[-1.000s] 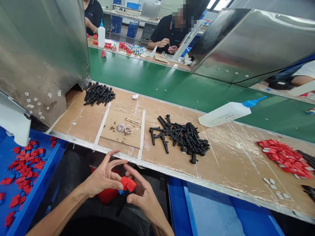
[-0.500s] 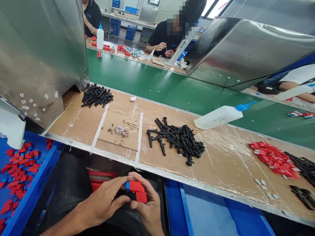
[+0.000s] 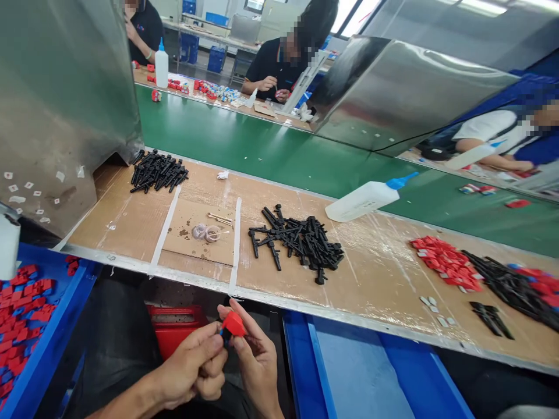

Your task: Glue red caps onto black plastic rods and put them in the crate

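Both my hands are low in front of the bench edge, pinched together round a small red plastic part (image 3: pixel 234 324) with a bit of blue and black at its left side. My left hand (image 3: pixel 195 365) grips it from the left with curled fingers. My right hand (image 3: pixel 253 356) holds it from the right between thumb and fingertips. On the cardboard-covered bench just beyond lies a pile of black plastic pieces (image 3: pixel 297 240).
A second black pile (image 3: pixel 156 170) lies far left, a white squeeze bottle with blue tip (image 3: pixel 365 198) on its side, red parts (image 3: pixel 444 263) and black pieces (image 3: pixel 506 285) at right. Blue trays (image 3: pixel 65 326) flank me; a red bin (image 3: pixel 174 330) sits below. Other people work across the green conveyor (image 3: pixel 271 152).
The view has swung to the right, showing more of the right-hand piles. My hands have turned the red part, and now pinch it at my fingertips rather than cupping it.
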`<act>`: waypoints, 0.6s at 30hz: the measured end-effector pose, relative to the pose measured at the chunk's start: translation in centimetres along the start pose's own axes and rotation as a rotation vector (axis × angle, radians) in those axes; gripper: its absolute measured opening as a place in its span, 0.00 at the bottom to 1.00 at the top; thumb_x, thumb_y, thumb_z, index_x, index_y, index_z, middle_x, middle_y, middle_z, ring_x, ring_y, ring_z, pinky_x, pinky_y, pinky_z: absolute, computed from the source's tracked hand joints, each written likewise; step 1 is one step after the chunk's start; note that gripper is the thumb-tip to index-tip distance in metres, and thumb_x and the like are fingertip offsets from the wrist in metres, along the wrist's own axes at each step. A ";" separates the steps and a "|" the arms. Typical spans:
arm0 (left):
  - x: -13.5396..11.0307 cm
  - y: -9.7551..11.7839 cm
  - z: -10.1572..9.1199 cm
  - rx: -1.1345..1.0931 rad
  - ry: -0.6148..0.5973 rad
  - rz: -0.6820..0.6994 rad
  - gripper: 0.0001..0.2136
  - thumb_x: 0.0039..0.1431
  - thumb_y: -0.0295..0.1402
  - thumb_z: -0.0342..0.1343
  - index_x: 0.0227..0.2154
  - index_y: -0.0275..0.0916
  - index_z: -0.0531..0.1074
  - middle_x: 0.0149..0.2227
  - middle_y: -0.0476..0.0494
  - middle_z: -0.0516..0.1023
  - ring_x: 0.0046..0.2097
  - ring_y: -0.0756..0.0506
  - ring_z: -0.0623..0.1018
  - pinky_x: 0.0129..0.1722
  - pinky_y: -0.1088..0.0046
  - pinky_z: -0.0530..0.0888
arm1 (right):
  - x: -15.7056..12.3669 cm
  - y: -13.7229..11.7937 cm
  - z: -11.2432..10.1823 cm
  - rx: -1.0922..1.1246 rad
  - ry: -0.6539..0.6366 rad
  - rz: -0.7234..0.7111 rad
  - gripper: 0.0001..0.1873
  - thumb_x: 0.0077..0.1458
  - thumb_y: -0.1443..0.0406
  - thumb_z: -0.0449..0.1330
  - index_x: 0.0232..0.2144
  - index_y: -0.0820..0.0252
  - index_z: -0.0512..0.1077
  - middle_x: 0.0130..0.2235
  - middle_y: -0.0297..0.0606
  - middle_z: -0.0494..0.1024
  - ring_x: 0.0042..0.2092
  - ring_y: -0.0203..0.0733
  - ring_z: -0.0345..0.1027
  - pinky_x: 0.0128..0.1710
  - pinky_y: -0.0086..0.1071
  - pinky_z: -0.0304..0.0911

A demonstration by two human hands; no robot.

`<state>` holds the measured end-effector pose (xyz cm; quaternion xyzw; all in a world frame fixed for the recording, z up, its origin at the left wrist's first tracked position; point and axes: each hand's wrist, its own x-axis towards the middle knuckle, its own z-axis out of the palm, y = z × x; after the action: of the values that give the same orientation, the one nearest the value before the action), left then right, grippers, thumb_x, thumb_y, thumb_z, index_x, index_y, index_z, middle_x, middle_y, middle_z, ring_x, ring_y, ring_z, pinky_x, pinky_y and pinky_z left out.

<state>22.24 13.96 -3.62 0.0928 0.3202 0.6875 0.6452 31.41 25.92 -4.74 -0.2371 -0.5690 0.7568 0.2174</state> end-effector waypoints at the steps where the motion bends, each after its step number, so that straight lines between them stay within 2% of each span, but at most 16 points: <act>1: 0.2 -0.1 -0.2 -0.177 -0.063 -0.053 0.16 0.63 0.48 0.51 0.41 0.41 0.68 0.17 0.63 0.48 0.14 0.58 0.44 0.14 0.83 0.50 | 0.0 -0.4 0.1 -0.003 0.015 0.013 0.26 0.55 0.54 0.65 0.55 0.50 0.72 0.46 0.41 0.82 0.39 0.44 0.78 0.45 0.37 0.73; 4: 0.4 0.1 -0.6 -0.393 -0.162 -0.117 0.19 0.61 0.50 0.54 0.41 0.38 0.70 0.17 0.63 0.47 0.12 0.59 0.42 0.12 0.84 0.48 | -0.2 -1.4 0.5 -0.042 0.076 0.045 0.21 0.59 0.58 0.61 0.54 0.52 0.73 0.40 0.37 0.83 0.34 0.39 0.77 0.48 0.38 0.72; 6: 0.4 0.3 -0.7 -0.398 -0.161 -0.131 0.20 0.59 0.52 0.55 0.40 0.38 0.70 0.17 0.63 0.47 0.12 0.59 0.42 0.12 0.84 0.48 | -0.4 -1.8 0.7 -0.060 0.088 0.061 0.19 0.59 0.58 0.61 0.53 0.52 0.74 0.42 0.38 0.83 0.39 0.42 0.78 0.51 0.40 0.71; 8: 0.7 0.1 -0.4 -0.314 -0.105 -0.126 0.19 0.59 0.52 0.55 0.38 0.39 0.70 0.17 0.63 0.46 0.13 0.59 0.42 0.12 0.84 0.48 | -0.6 -1.8 0.9 -0.073 0.103 0.045 0.20 0.57 0.59 0.63 0.53 0.51 0.74 0.48 0.39 0.81 0.45 0.45 0.77 0.52 0.41 0.70; 11: 1.4 -0.4 0.6 0.029 0.068 -0.047 0.20 0.59 0.53 0.53 0.41 0.40 0.70 0.17 0.62 0.49 0.15 0.58 0.48 0.15 0.82 0.50 | -1.1 -1.7 1.1 -0.127 0.166 -0.004 0.24 0.52 0.62 0.66 0.53 0.53 0.74 0.50 0.41 0.80 0.51 0.50 0.74 0.54 0.42 0.69; 14: 2.4 -0.6 1.4 0.508 0.189 -0.006 0.25 0.62 0.52 0.50 0.53 0.39 0.66 0.21 0.57 0.61 0.20 0.54 0.63 0.20 0.78 0.60 | -1.7 -2.2 -0.3 -0.166 0.245 -0.053 0.22 0.52 0.63 0.65 0.51 0.54 0.74 0.47 0.42 0.81 0.49 0.49 0.76 0.53 0.43 0.69; 16: 3.0 -0.4 0.9 0.809 0.182 -0.002 0.24 0.63 0.50 0.48 0.57 0.42 0.65 0.29 0.50 0.71 0.27 0.49 0.71 0.28 0.74 0.69 | -2.0 -3.2 -3.0 -0.173 0.358 -0.086 0.22 0.53 0.63 0.65 0.51 0.55 0.74 0.47 0.42 0.81 0.48 0.48 0.77 0.52 0.43 0.71; 18: 3.5 -0.1 -0.7 1.071 0.165 -0.030 0.23 0.63 0.50 0.47 0.56 0.46 0.66 0.41 0.45 0.77 0.36 0.45 0.76 0.38 0.69 0.73 | -2.5 -4.4 -7.3 -0.246 0.552 -0.116 0.24 0.53 0.60 0.64 0.52 0.57 0.72 0.48 0.43 0.81 0.47 0.48 0.77 0.50 0.41 0.72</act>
<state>21.44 16.99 -5.22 0.3498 0.6768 0.4236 0.4901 38.08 31.12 -1.93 -0.4254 -0.5884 0.5756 0.3761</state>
